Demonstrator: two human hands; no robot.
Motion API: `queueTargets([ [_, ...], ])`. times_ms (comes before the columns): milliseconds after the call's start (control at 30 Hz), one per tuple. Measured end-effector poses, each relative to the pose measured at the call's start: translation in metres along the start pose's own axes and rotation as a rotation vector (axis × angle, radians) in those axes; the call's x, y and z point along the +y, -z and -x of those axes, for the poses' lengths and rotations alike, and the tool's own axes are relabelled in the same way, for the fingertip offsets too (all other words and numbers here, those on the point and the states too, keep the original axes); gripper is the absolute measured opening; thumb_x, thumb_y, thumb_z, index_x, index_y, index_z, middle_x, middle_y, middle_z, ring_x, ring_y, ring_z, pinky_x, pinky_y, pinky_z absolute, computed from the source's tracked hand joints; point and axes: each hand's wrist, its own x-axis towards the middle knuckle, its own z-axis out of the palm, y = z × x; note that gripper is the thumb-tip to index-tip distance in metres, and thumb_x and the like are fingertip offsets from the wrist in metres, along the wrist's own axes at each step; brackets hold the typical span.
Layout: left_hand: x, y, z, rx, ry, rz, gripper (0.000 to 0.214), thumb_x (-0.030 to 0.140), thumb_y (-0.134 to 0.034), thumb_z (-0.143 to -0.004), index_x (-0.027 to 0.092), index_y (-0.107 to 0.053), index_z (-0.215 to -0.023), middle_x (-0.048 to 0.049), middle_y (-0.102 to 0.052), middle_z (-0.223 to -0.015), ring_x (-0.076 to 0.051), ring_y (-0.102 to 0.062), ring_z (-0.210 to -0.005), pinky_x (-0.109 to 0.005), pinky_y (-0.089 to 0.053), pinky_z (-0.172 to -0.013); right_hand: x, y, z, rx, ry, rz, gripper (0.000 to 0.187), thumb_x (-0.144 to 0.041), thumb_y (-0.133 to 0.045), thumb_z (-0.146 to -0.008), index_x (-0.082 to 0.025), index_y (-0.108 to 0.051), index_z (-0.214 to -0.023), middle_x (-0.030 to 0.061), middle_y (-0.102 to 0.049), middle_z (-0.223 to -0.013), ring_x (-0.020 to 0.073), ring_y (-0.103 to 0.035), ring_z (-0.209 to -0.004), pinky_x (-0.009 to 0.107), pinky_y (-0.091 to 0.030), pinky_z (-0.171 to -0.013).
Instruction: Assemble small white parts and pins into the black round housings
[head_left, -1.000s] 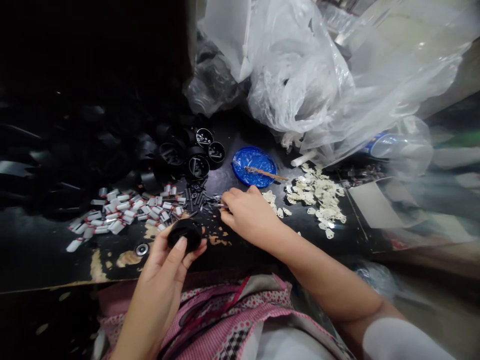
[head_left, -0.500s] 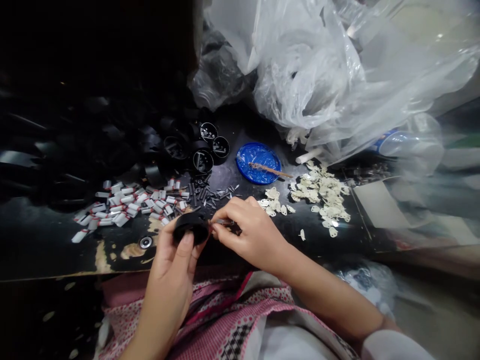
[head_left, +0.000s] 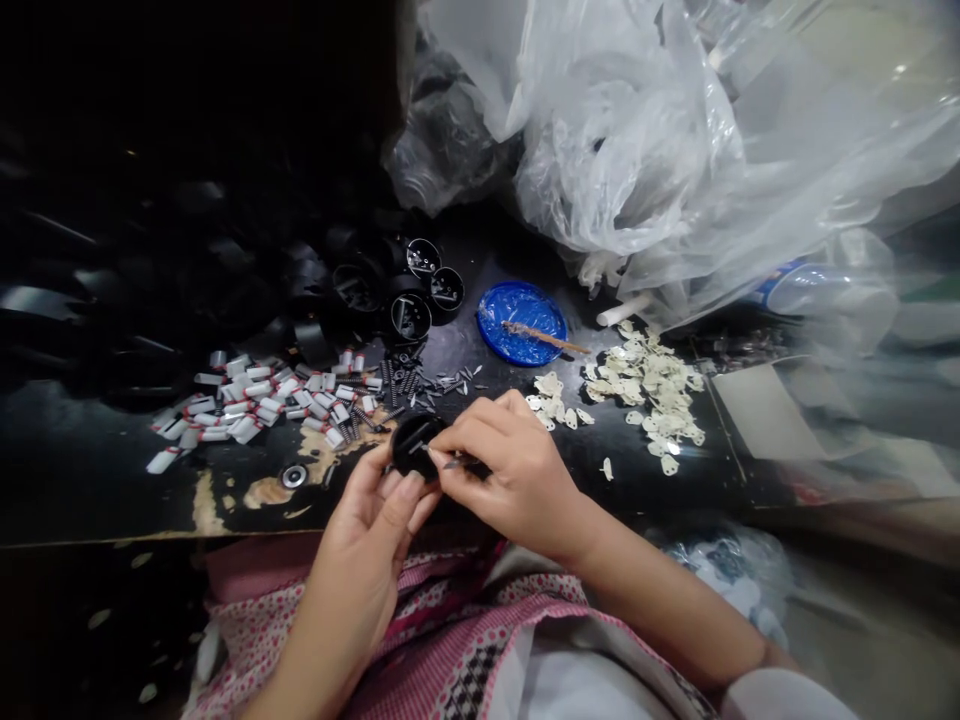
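Note:
My left hand [head_left: 381, 512] is wrapped round a short round black plastic cup [head_left: 412, 440], its open mouth tilted up towards me. Slots or bars show dimly inside the cup. My right hand [head_left: 501, 465] is closed in a pinch at the cup's right rim. A small dark pointed piece [head_left: 454, 464] sticks out between its thumb and fingers; whether the fingertips hold anything else is hidden. Just beyond the hands lie loose dark pointed bits [head_left: 450, 382] and small black springs [head_left: 388, 380]. White cylinders with red ends [head_left: 259, 390] are heaped to the left.
Behind the hands sits a blue lid [head_left: 517, 345] with clear film and a brown stick [head_left: 546, 336] on it. Cream metal tabs [head_left: 645, 385] lie at right. More black cups [head_left: 411, 315] stand at left back. Clear plastic bags [head_left: 622, 140] crowd the back. A ring [head_left: 293, 476] lies near the front edge.
My left hand has shifted right and turned the cup so its mouth now faces up towards me. My right hand's fingertips have moved from beside the cup to its rim.

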Motion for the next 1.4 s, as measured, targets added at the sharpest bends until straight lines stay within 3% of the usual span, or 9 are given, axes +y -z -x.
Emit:
queueTargets([
  [267, -0.001, 0.012, -0.006, -0.089, -0.047, -0.205, 0.028, 0.031, -0.072, -0.076, 0.027, -0.064, -0.102, 0.0009, -0.072, -0.095, -0.017, -0.066, -0.096, -0.028, -0.050, -0.090, 0.001, 0.001, -0.002, -0.123, 0.088, 0.127, 0.018, -0.015, -0.047, -0.086, -0.016, -0.060, -0.075, 0.0004, -0.061, -0.071, 0.0121, -0.049, -0.064, 0.031, -0.028, -0.070],
  [400, 0.002, 0.019, -0.009, -0.064, 0.020, -0.307, 0.036, 0.034, -0.078, -0.067, 0.024, -0.064, -0.099, -0.0004, -0.073, -0.088, -0.020, -0.069, -0.092, -0.025, -0.053, -0.083, 0.000, -0.001, 0.001, -0.200, 0.047, 0.144, 0.015, -0.018, -0.048, -0.087, -0.017, -0.060, -0.079, 0.0012, -0.063, -0.077, 0.0135, -0.052, -0.071, 0.031, -0.028, -0.072],
  [500, 0.005, 0.017, -0.010, -0.016, 0.122, -0.270, 0.045, 0.037, -0.079, -0.065, 0.025, -0.062, -0.105, -0.0024, -0.074, -0.097, -0.023, -0.069, -0.092, -0.025, -0.055, -0.079, 0.003, 0.008, 0.005, -0.245, 0.005, 0.105, 0.014, -0.021, -0.049, -0.091, -0.018, -0.063, -0.090, 0.0013, -0.067, -0.084, 0.0129, -0.056, -0.076, 0.031, -0.028, -0.074],
  [600, 0.008, 0.013, -0.009, 0.055, 0.216, -0.213, 0.057, 0.042, -0.079, -0.063, 0.027, -0.059, -0.114, -0.0050, -0.072, -0.107, -0.024, -0.067, -0.099, -0.023, -0.054, -0.079, 0.017, 0.029, 0.010, -0.193, -0.148, 0.118, 0.016, -0.020, -0.049, -0.093, -0.019, -0.064, -0.100, 0.0014, -0.070, -0.093, 0.0129, -0.060, -0.085, 0.031, -0.028, -0.077],
  [700, 0.009, 0.010, -0.008, 0.085, 0.228, -0.152, 0.062, 0.042, -0.079, -0.063, 0.029, -0.056, -0.120, -0.0056, -0.069, -0.115, -0.024, -0.065, -0.104, -0.022, -0.052, -0.082, 0.041, 0.047, 0.016, -0.160, -0.432, 0.375, 0.019, -0.017, -0.050, -0.092, -0.019, -0.065, -0.104, 0.0052, -0.069, -0.100, 0.0177, -0.060, -0.086, 0.033, -0.028, -0.077],
  [867, 0.007, 0.010, -0.009, 0.093, 0.213, -0.126, 0.064, 0.040, -0.079, -0.062, 0.029, -0.055, -0.120, -0.0053, -0.068, -0.118, -0.025, -0.065, -0.104, -0.022, -0.051, -0.085, 0.067, 0.044, 0.020, -0.213, -0.451, 0.499, 0.018, -0.020, -0.049, -0.092, -0.018, -0.066, -0.097, 0.0054, -0.068, -0.094, 0.0188, -0.059, -0.080, 0.034, -0.027, -0.075],
  [1167, 0.010, -0.003, -0.001, 0.120, 0.137, -0.039, 0.053, 0.039, -0.075, -0.068, 0.028, -0.058, -0.117, -0.0047, -0.070, -0.115, -0.022, -0.064, -0.107, -0.023, -0.050, -0.089, 0.054, 0.043, 0.019, -0.138, -0.476, 0.343, 0.014, -0.025, -0.054, -0.090, -0.016, -0.058, -0.080, 0.0014, -0.064, -0.083, 0.0147, -0.056, -0.074, 0.031, -0.031, -0.075],
  [1300, 0.007, -0.014, 0.002, 0.112, 0.105, 0.100, 0.040, 0.033, -0.070, -0.076, 0.024, -0.060, -0.113, -0.0066, -0.070, -0.114, -0.023, -0.063, -0.107, -0.034, -0.049, -0.094, 0.026, 0.029, 0.012, -0.194, -0.307, -0.025, 0.009, -0.020, -0.059, -0.085, -0.017, -0.058, -0.077, -0.0017, -0.063, -0.077, 0.0122, -0.055, -0.073, 0.027, -0.033, -0.074],
  [1400, 0.007, -0.014, 0.002, 0.034, 0.100, 0.154, 0.032, 0.031, -0.066, -0.080, 0.022, -0.063, -0.110, -0.0088, -0.070, -0.114, -0.025, -0.064, -0.106, -0.040, -0.051, -0.092, 0.011, 0.014, 0.009, -0.172, -0.210, -0.143, 0.005, -0.016, -0.062, -0.082, -0.017, -0.059, -0.077, -0.0022, -0.063, -0.076, 0.0116, -0.055, -0.072, 0.027, -0.033, -0.074],
])
